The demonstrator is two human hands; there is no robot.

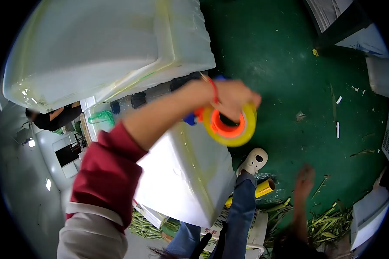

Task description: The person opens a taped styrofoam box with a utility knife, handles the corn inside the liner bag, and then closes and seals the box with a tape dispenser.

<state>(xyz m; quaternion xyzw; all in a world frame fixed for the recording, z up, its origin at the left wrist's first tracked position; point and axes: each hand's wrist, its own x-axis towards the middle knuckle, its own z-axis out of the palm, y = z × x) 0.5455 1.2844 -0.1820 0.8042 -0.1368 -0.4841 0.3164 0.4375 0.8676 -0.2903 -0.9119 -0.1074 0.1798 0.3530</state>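
Obs.: our left hand [234, 99] is closed on the yellow tape roll [250, 129], fingers at its orange core [226, 129]; a red band [213, 90] circles the wrist. The roll overlaps the edge of the lower white block [186, 172] in view; contact cannot be told. Yellow tape runs along this block and the upper white block [116, 39].

Writing: dark marks on the yellow tube [264, 188] and red characters on the white crate [257, 226]; both too small for us to read.

Room: green floor [281, 86] stretches from the blocks' edges to pale boxes at right, with scraps and leaves on it.

A blurred bare hand [304, 177] shows lower right; we cannot tell whose, nor its grip.
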